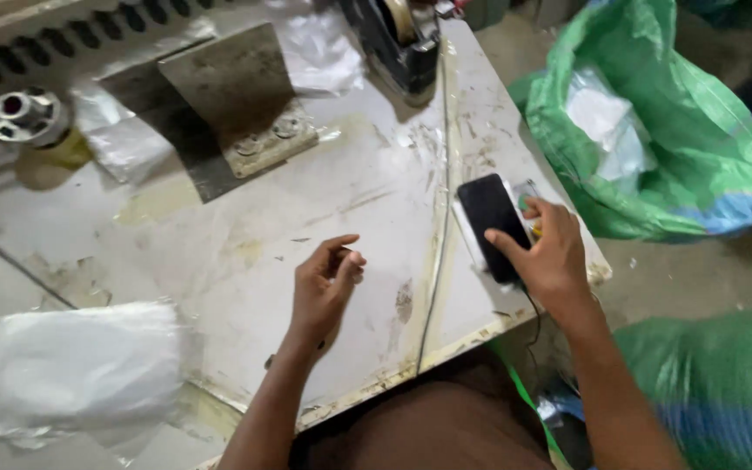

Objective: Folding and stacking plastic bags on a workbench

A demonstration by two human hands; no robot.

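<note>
Phones: one black phone [491, 224], table [306, 252] at 3 o'clock.
Right hand [543, 254]: fingers curled on phone.
Left hand [325, 287]: loosely curled, empty.
Green sacks [681, 148]: two.

Dim, flat indoor light; soft shadows; motion blur throughout, strongest at frame edges.

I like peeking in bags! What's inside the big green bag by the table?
The green bag is open, and clear white plastic wrapping shows inside it. Whatever lies deeper is covered by that plastic and the bag's folds, so it cannot be seen.
</note>
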